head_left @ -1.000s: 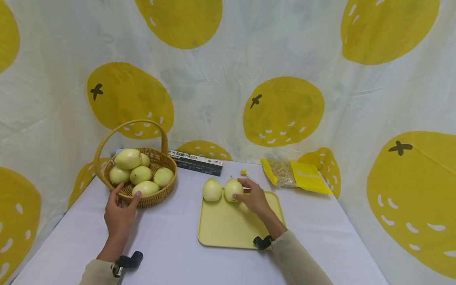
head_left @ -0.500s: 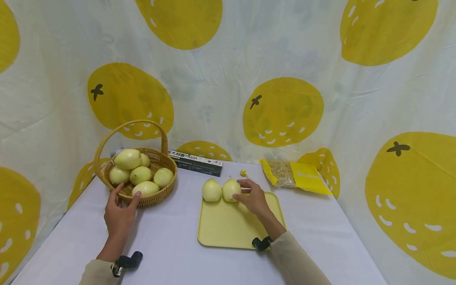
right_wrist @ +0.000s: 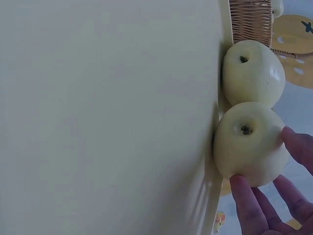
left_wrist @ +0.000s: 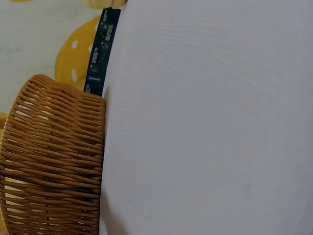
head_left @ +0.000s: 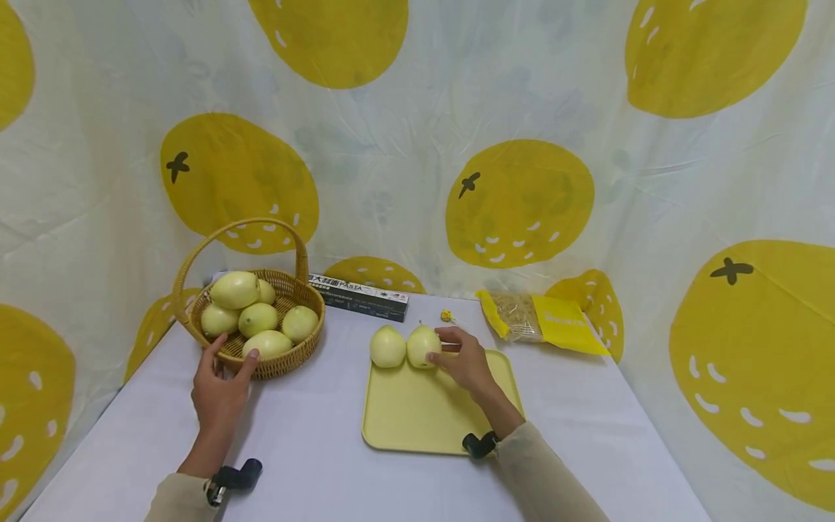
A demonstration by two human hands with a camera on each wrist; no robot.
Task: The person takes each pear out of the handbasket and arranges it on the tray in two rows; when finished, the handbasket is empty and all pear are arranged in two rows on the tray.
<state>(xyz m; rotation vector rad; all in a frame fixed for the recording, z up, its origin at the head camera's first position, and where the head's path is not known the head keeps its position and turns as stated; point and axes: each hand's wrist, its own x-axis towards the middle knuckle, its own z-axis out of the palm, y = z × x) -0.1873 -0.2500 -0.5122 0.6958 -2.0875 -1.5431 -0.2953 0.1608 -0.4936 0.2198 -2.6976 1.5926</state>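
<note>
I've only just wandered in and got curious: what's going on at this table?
Someone is handling pale pears with both bare hands out. The right hand grips one pear at the far edge of a yellow tray, right against a second pear. The left hand rests at the near rim of a wicker basket, where six more pears can be seen.

I have the head view high and farther back, facing forward and down across the table [head_left: 313, 435]. Left wrist: low, close beside the basket [left_wrist: 54, 161], scene tipped sideways. Right wrist: close over the tray [right_wrist: 107, 117]. Basket shows in all three.
</note>
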